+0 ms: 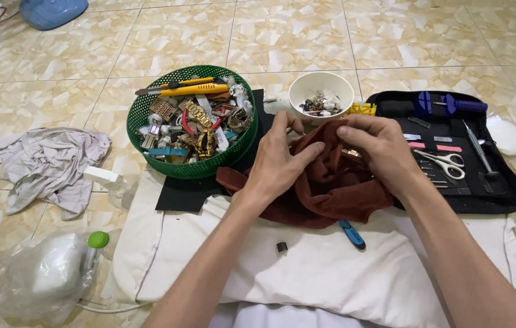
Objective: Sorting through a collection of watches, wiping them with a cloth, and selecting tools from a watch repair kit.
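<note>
Over white cushion (306, 273): both hands pinching brown cloth (331, 188), fingers curled.

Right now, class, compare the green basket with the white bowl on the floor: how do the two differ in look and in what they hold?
The green basket is wide, with perforated mesh walls; the white bowl is smaller, with smooth solid walls. The green basket is heaped with watch parts, bands and a yellow utility knife; the white bowl holds only a small cluster of tiny parts at its bottom. Both are round, open-topped, and sit beyond the hands on the brown cloth.
</note>
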